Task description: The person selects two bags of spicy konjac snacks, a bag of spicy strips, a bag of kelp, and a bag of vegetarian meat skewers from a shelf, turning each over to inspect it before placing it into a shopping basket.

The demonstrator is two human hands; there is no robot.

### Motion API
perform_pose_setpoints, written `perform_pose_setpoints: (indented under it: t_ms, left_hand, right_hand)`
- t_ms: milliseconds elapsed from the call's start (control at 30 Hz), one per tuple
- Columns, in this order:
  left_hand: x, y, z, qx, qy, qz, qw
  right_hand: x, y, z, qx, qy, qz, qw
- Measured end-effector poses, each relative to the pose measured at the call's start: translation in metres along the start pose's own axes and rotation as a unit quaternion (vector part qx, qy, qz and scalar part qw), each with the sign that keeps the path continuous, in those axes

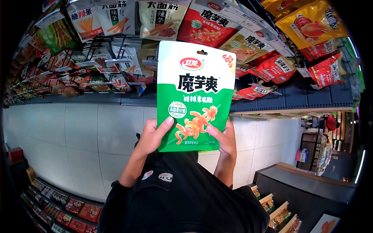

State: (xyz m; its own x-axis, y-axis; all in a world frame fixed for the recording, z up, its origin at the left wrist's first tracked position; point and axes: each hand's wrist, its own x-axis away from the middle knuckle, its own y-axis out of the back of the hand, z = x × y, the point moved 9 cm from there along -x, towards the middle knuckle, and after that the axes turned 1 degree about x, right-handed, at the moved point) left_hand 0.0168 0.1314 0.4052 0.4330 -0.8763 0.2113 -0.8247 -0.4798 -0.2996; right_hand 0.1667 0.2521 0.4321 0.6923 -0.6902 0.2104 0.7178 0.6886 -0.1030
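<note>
A green and white snack bag (194,97) is held upright, front side facing me, with a hang hole at its top edge. My left hand (154,134) grips its lower left edge, the thumb lying on the front. On the lower right edge my right hand (224,138) has the same grip, thumb pressed on the printed food picture. The other fingers of both hands are hidden behind the bag. Beyond its top edge hangs a red snack bag (206,27) on the rack.
Hanging racks of snack bags with price tags (248,21) span the top. A yellow bag (311,25) hangs at upper right. Pale floor tiles (89,136) lie below. Shelves with red packages (89,213) stand lower left, and a dark display unit (295,194) with bins lower right.
</note>
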Motion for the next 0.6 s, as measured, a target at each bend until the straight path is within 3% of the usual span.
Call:
perform_pose_setpoints:
  t_ms: [200,300,600]
  left_hand:
    - [0.001,0.005,0.004,0.011,0.015,-0.025,1.0]
    - [0.001,0.008,-0.001,0.011,-0.029,-0.033,0.999]
    - [0.005,0.012,-0.004,0.054,-0.002,-0.056,0.997]
  right_hand:
    - [0.007,0.003,-0.006,0.002,-0.009,0.0,1.0]
    - [0.004,0.005,-0.004,0.013,0.007,0.016,1.0]
    - [-0.005,-0.003,0.004,0.004,0.003,0.048,0.999]
